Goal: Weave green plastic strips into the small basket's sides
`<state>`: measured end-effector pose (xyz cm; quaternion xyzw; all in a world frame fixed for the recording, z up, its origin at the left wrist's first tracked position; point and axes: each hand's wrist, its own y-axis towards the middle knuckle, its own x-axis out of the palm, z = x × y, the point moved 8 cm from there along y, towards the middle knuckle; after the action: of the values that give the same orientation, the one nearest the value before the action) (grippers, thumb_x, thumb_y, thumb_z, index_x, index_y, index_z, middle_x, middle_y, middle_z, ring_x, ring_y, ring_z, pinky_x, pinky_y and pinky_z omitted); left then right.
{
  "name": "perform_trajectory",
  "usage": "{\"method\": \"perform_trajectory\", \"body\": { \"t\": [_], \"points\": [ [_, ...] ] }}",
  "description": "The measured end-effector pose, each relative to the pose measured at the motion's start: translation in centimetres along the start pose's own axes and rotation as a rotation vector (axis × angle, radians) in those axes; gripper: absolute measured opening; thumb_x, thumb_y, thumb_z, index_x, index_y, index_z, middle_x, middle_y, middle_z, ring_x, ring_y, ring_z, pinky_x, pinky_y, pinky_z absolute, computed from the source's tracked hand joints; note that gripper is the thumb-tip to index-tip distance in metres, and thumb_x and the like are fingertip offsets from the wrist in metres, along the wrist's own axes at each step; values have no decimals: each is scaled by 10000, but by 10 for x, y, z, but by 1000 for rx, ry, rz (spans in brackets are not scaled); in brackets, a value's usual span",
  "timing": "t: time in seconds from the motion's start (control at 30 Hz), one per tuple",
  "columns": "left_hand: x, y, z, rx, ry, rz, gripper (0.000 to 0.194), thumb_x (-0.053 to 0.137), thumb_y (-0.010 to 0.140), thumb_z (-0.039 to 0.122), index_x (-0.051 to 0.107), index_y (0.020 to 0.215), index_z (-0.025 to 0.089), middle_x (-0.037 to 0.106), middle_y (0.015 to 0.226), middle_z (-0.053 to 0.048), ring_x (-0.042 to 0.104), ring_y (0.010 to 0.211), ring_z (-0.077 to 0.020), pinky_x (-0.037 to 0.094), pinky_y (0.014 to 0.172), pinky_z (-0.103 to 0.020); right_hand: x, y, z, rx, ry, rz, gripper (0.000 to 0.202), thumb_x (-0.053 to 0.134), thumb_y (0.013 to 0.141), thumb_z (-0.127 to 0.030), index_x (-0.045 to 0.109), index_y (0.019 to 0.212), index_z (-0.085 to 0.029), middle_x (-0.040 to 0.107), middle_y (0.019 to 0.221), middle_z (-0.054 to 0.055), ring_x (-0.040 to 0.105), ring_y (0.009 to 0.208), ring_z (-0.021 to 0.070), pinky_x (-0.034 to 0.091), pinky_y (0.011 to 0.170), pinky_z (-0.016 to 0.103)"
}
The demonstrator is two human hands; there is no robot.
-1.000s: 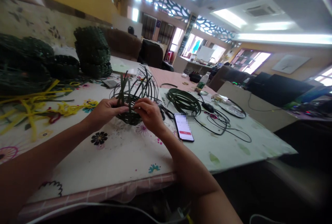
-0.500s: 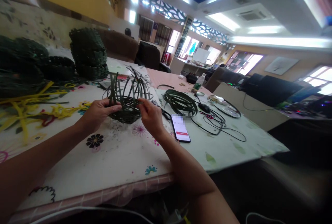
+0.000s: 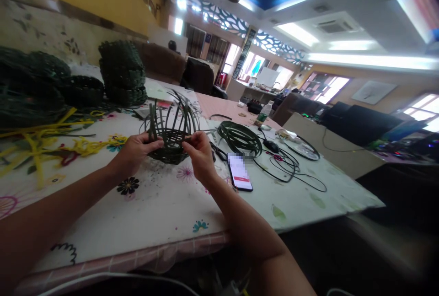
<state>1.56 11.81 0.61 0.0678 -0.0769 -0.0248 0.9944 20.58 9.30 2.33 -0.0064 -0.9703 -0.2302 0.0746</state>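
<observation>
A small, partly woven basket of dark green strips stands between my hands on the flowered tablecloth. Its upright strips fan out loosely above the woven bottom part. My left hand grips the basket's left side, thumb pressed against the strips and fingers behind them. At the right side, my right hand pinches a strip near the rim between thumb and forefinger. The far fingers of both hands are partly hidden behind the basket.
Finished-looking dark green baskets are stacked at the left, with yellow strips before them. To the right lie a coil of green strip, a lit phone, a computer mouse and a cable. A plastic bottle stands farther back.
The right hand has turned slightly, its fingers raised at the basket's right side. The left hand keeps its grip. The whole view has shifted a little.
</observation>
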Motion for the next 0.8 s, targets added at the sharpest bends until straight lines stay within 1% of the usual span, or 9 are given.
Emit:
{"method": "perform_trajectory", "body": {
  "t": [0.1,0.17,0.23,0.33,0.5,0.6,0.67,0.73,0.8],
  "points": [
    [6,-2,0,12,69,-76,396,972,533,427,810,801,183,774,852,-55,692,784,-200,560,802,-331,-5,2,5,25,-38,50,366,728,731,-366,405,867,-262,528,802,-64,518,688,100,450,607,220],
    [10,-5,-1,17,114,-124,359,960,568,431,826,809,201,780,891,-63,700,811,-211,568,812,-339,-7,3,7,26,-59,57,353,724,729,-363,412,859,-261,488,759,-78,505,658,96,432,592,219],
    [12,-8,1,42,144,-132,325,950,595,430,832,802,209,784,937,-68,703,840,-216,570,825,-338,-7,3,6,13,-91,47,333,706,744,-357,408,860,-263,465,729,-87,512,646,98,436,600,225],
    [9,-11,3,60,126,-57,324,945,591,430,816,773,195,771,914,-58,690,823,-201,559,803,-323,-3,0,5,4,-89,36,333,695,776,-371,403,900,-272,505,744,-81,553,679,110,457,620,234],
    [6,-13,0,-40,-49,46,316,918,583,370,745,762,174,727,771,4,649,746,-175,539,763,-321,1,-3,2,-13,13,65,399,786,744,-366,435,903,-263,600,864,-49,598,761,108,531,733,253],
    [6,-15,1,-51,-67,74,294,901,602,345,716,758,177,701,733,29,628,737,-164,529,767,-318,2,-3,1,16,57,56,386,815,728,-368,510,933,-253,625,864,-41,611,767,114,541,751,263],
    [7,-16,1,-53,-61,75,301,902,605,346,721,772,174,706,740,27,629,746,-167,526,767,-320,5,-2,0,38,32,11,352,815,731,-384,577,948,-243,640,845,-34,613,763,123,544,758,278],
    [7,-16,0,-55,-58,73,314,907,600,349,731,790,171,720,761,23,632,753,-168,523,769,-321,7,-2,-1,41,-33,-38,282,795,760,-419,607,862,-234,629,787,-33,591,729,125,538,740,286],
    [5,-15,-2,-54,-53,75,320,910,609,357,731,802,175,726,771,25,640,759,-170,521,768,-320,7,-2,-4,11,-88,-57,276,758,808,-446,591,767,-231,607,739,-33,568,701,125,530,718,287]
  ]
}}
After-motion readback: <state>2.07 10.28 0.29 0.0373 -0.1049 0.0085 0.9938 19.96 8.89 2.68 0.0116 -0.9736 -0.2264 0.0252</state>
